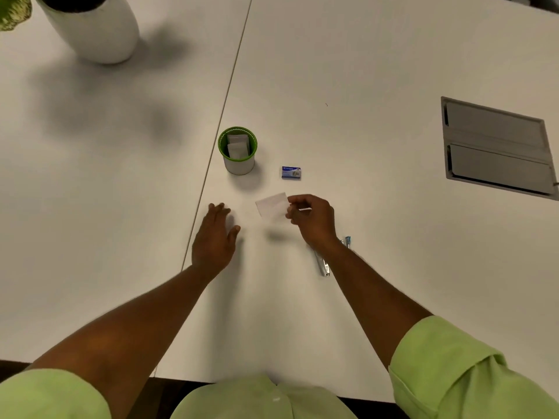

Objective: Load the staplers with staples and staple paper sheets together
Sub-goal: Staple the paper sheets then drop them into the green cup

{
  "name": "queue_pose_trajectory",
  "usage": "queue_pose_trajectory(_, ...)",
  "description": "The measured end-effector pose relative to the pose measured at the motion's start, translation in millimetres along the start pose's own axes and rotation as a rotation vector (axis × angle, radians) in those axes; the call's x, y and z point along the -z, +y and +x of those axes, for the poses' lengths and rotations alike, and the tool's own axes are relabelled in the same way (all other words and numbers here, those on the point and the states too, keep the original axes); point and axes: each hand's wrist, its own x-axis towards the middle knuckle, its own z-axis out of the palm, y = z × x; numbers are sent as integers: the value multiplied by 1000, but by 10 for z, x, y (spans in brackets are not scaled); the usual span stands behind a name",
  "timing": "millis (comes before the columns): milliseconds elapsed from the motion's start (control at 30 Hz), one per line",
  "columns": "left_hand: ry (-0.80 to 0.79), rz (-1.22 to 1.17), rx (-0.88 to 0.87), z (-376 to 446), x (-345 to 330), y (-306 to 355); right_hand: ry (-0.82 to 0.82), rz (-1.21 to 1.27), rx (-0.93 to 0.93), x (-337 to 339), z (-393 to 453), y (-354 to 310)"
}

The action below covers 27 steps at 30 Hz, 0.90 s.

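My right hand (pixel 313 220) pinches a small white paper slip (pixel 272 205) by its right edge, thumb and fingertips pressed together on it. The slip hangs just above the white table (pixel 363 86), with a faint shadow on the surface beneath it. My left hand (pixel 214 240) is spread flat, palm down, fingers loosely apart, holding nothing; it sits low over the table beside the seam (pixel 223 107) where two tabletops meet. I cannot tell whether it touches the surface.

Just beyond the slip lies a small blue box of staples (pixel 291 173), apart from my fingers. To its left stands a cup (pixel 238 152) with a green rim, holding more white paper pieces upright inside. Under my right wrist a stapler (pixel 322 263) lies on the table, silver with a blue tip, mostly hidden by my forearm.

Farther off, a grey hatch (pixel 496 146) is set into the table on the right, and a large white plant pot (pixel 93 28) stands at the far left corner. My green sleeves are rolled up on both arms.
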Motion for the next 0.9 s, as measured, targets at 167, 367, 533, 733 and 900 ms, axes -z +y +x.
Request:
queue_pose_trajectory(167, -71, 220, -70, 228, 24, -328, 22, -44, 109, -67, 343, -377)
queue_pose_trajectory(367, -121, 275, -45, 333, -19, -458, 44, -71, 192, -219, 736, -797)
queue_pose_trajectory(533, -88, 300, -53, 298, -91, -502, 69, -177, 283, -408, 948, -961)
queue_pose_trajectory(733, -47, 302, -68, 292, -112, -517, -24, -395, 385, -627, 1128, -1059)
queue_pose_trajectory(900, -40, 299, -81, 293, -135, -525, -94, -634, 497, -710, 1237, -1080)
